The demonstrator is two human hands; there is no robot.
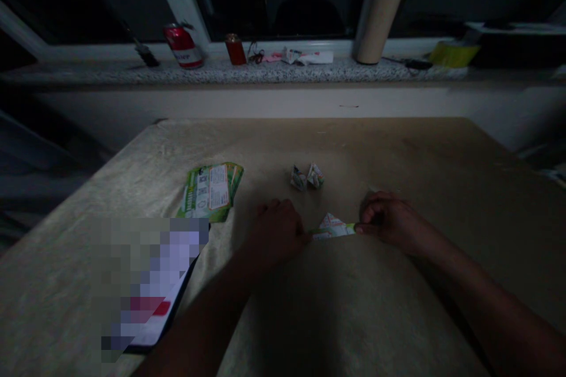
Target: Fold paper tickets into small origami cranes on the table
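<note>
Left hand [279, 227] and right hand [391, 221], fingers curled closed, pinch opposite ends of the paper [333, 230], probably to steady its folds.

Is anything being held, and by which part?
Yes, a folded paper. The right hand pinches its right end; the left hand is at its left end, its grip hidden.
</note>
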